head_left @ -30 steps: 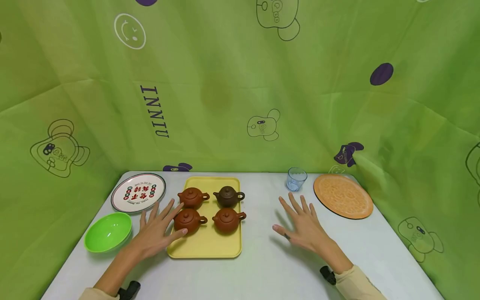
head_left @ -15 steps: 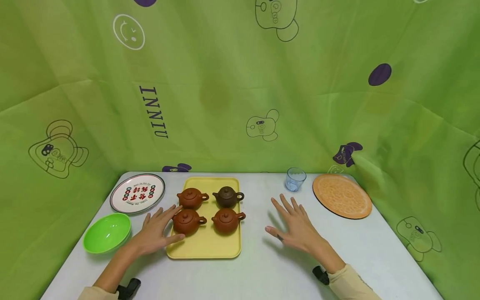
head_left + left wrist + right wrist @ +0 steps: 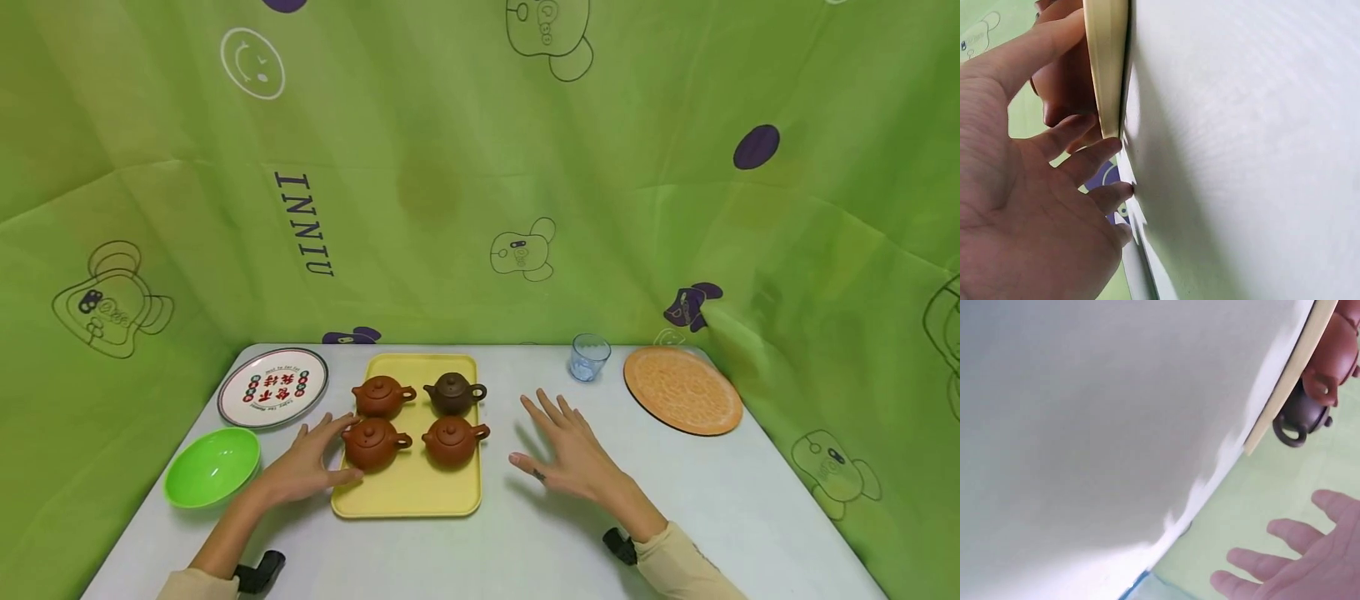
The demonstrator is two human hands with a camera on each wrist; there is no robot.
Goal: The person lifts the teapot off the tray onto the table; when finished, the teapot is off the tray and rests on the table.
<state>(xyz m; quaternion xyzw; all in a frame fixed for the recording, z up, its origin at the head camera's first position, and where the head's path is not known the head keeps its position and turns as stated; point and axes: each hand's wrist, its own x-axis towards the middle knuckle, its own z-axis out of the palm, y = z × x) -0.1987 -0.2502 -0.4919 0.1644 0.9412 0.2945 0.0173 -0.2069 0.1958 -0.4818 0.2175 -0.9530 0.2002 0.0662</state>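
Note:
Three reddish-brown clay teapots and a dark brown teapot [image 3: 453, 394] stand on a yellow tray [image 3: 408, 496], handles pointing right. My left hand [image 3: 300, 467] is at the tray's left edge with fingers spread, its thumb and forefinger on either side of the near left teapot [image 3: 371, 446]. In the left wrist view, the thumb overlaps the tray wall [image 3: 1107, 69] and the other fingertips lie close beside it. My right hand [image 3: 573, 458] hovers over the white table right of the tray, fingers spread and holding nothing. The right wrist view shows that hand [image 3: 1316, 562] apart from the tray.
A printed white plate [image 3: 273, 387] and a green bowl [image 3: 212, 468] stand left of the tray. Toward the back right are a blue glass [image 3: 589, 358] and a round orange mat [image 3: 682, 392]. Green cloth [image 3: 420, 208] hangs behind and along both sides.
My right hand has moved left toward the tray. My left hand has drawn slightly down and in around the near left teapot's side. The teapots and tray stay in place.

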